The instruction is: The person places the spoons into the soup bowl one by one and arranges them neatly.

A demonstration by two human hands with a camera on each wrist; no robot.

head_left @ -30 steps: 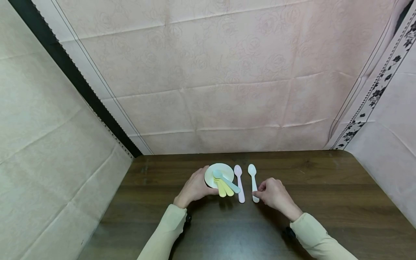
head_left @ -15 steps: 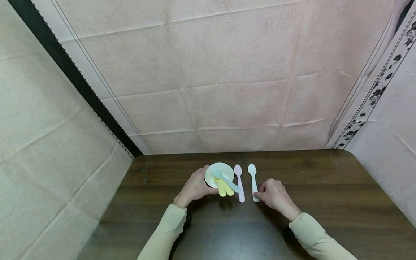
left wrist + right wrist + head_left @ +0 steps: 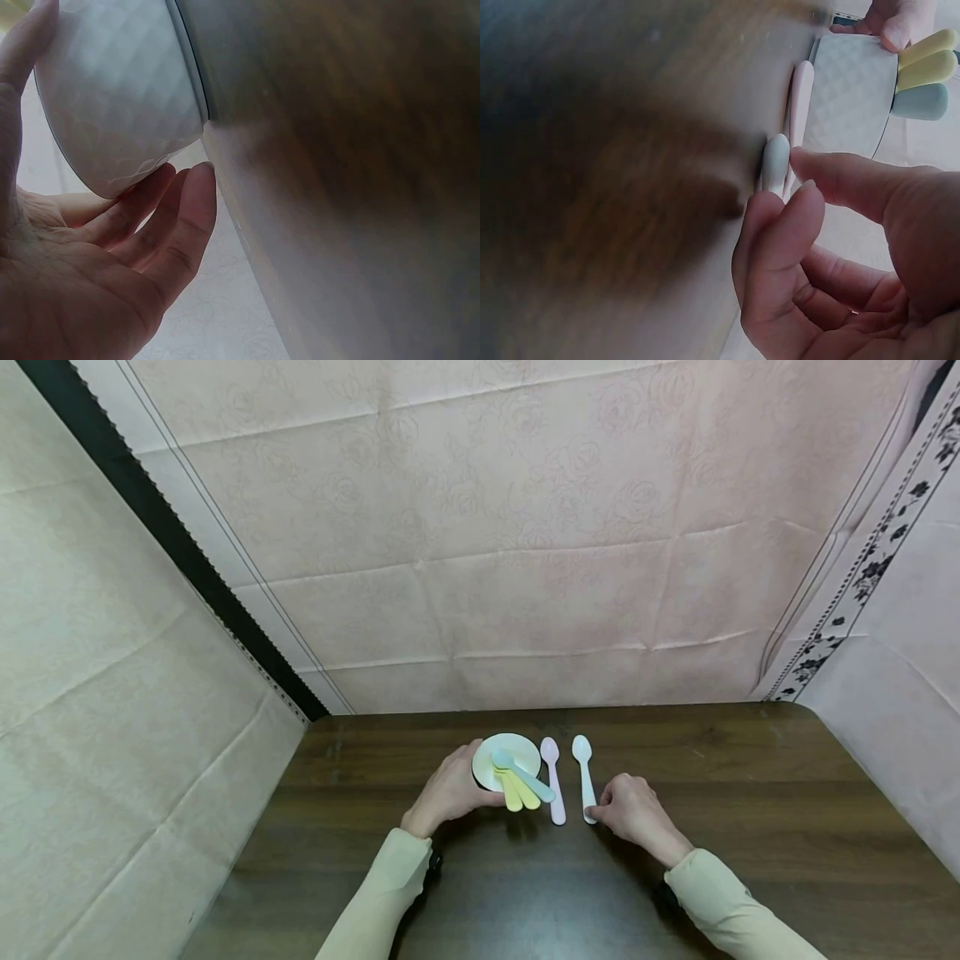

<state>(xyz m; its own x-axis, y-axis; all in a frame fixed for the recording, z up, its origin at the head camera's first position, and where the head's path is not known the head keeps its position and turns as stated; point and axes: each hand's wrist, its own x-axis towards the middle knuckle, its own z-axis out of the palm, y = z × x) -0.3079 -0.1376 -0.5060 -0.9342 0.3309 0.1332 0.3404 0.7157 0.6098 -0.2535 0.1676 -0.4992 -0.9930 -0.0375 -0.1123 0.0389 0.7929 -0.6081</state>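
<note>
My left hand (image 3: 450, 789) holds a small white bowl (image 3: 519, 744) from its left side, thumb at the near rim. The left wrist view shows the bowl's quilted wall (image 3: 120, 90) with fingers curved around it. Two yellow spoons (image 3: 512, 793) and a blue-green spoon (image 3: 529, 783) lean in the bowl, handles over the near rim. To its right lies a lilac spoon (image 3: 552, 770). Farther right, a pale bluish-white spoon (image 3: 582, 764) lies with its bowl end pointing away. My right hand (image 3: 637, 817) pinches its handle end (image 3: 775, 159) between thumb and fingers.
Everything stands on a dark wooden table (image 3: 712, 777). A pale cloth (image 3: 525, 568) rises behind its far edge, and more cloth hangs at the left and right sides.
</note>
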